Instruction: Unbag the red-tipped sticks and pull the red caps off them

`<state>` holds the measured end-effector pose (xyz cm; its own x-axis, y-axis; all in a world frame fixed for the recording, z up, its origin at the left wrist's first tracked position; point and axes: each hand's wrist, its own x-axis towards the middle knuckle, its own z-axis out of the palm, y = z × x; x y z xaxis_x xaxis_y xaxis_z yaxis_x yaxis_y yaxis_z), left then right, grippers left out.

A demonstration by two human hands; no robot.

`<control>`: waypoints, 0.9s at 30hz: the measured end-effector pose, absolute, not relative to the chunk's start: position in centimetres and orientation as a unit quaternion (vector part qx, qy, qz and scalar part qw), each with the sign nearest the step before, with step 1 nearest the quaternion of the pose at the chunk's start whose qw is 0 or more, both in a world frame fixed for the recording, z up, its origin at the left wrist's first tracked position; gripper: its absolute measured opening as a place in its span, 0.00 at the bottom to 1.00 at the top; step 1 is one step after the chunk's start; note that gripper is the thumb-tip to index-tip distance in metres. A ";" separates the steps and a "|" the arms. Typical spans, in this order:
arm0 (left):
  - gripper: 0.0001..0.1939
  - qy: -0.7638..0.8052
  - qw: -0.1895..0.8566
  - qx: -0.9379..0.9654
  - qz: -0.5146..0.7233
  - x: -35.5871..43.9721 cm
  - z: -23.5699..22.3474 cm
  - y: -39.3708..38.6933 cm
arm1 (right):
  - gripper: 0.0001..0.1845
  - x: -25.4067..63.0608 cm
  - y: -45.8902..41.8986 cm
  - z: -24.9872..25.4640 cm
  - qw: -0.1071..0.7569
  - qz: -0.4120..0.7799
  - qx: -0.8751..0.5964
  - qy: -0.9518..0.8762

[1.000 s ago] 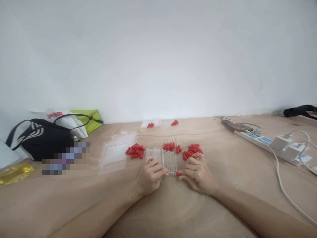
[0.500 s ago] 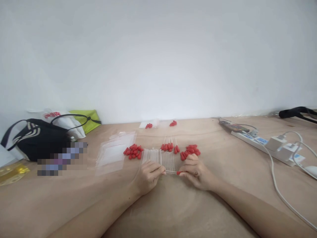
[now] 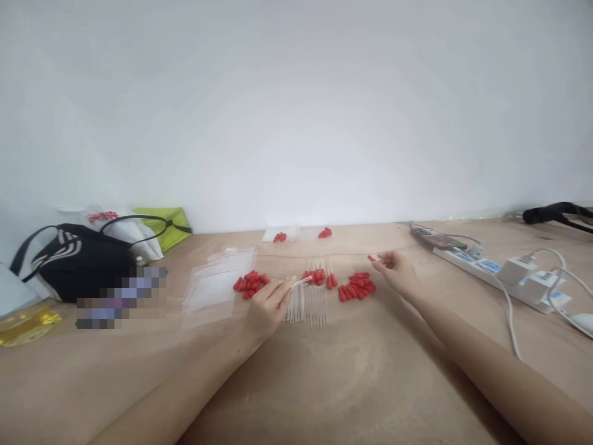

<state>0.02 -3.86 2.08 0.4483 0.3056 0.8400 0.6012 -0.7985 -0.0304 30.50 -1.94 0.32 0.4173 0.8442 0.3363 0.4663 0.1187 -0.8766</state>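
My left hand (image 3: pixel 266 309) is closed with a thin clear dropper tube (image 3: pixel 303 281) pinched in its fingertips, the tube's end pointing right. Raised above the table on the right, my right hand (image 3: pixel 393 269) pinches a small red rubber bulb (image 3: pixel 371 258); whether a tube is fixed to it I cannot tell. Below and between the hands lies a row of clear tubes (image 3: pixel 310 309). Just behind them are several droppers with red bulbs (image 3: pixel 315 276) on their tubes. One pile of red bulbs (image 3: pixel 250 283) is by my left hand, another pile of bulbs (image 3: pixel 356 286) below my right.
Flat clear zip bags (image 3: pixel 215 281) lie left of the bulbs. Near the wall are two bags with red bulbs (image 3: pixel 280 237). A black bag (image 3: pixel 83 262) stands at the left. On the right are a power strip (image 3: pixel 472 262) with chargers and cables, and a phone (image 3: pixel 438 238).
My hands were together at the front of the tube row, holding a tube with a red bulb. They have since parted: the left is slightly raised, the right has moved back and right.
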 end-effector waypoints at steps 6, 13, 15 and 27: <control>0.09 -0.195 0.156 -0.882 -0.400 1.3 1.6 -4.0 | 0.19 29.9 -0.3 -0.9 0.522 0.231 -0.618 -0.540; 0.11 -0.165 0.126 -0.913 -0.352 1.9 0.9 -4.2 | 0.18 30.0 -0.4 -1.9 0.503 0.273 -0.600 -0.559; 0.10 -0.162 0.120 -0.914 -0.351 1.9 0.9 -4.2 | 0.16 30.1 -0.2 -2.1 0.502 0.277 -0.598 -0.560; 0.13 -0.171 0.090 -0.921 -0.338 1.5 0.7 -3.9 | 0.12 30.1 1.1 -2.6 0.500 0.247 -0.604 -0.569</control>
<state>1.52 -3.88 0.73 0.7136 0.2535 0.6531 0.3756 -0.9253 -0.0512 30.06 1.11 -2.55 0.2308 0.9347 0.2705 0.4403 0.1475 -0.8856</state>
